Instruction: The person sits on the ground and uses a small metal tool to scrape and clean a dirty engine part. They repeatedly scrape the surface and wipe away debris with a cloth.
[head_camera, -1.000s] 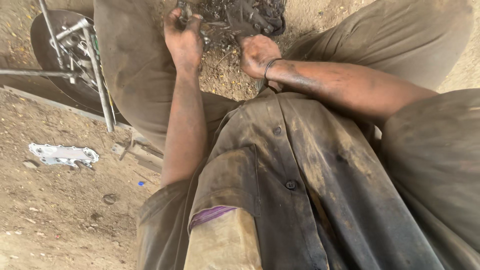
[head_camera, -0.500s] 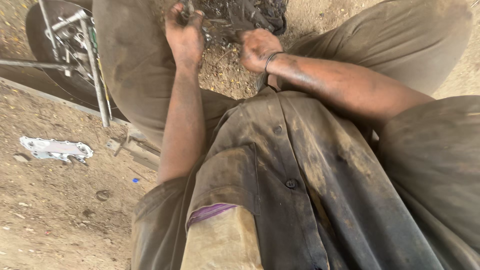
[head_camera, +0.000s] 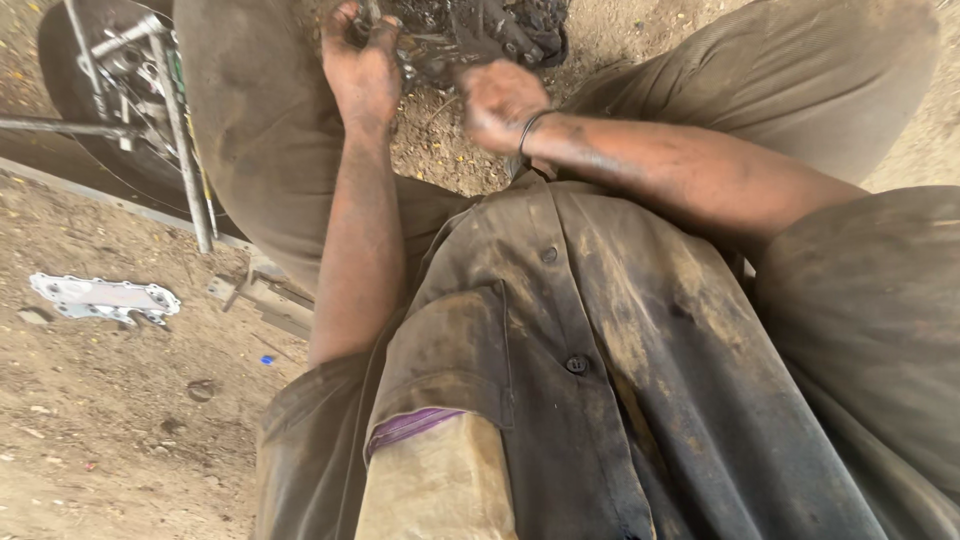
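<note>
Since a second ago the left hand (head_camera: 365, 70) and right hand (head_camera: 497, 100) have stayed at the greasy black metal part (head_camera: 480, 30) on the dirt ground (head_camera: 100, 420) between the knees; only the view has shifted, so the work continues in place. Left hand is clamped on a thin metal piece; the right is closed, its contents hidden. The part looks dark, oily and tangled.
</note>
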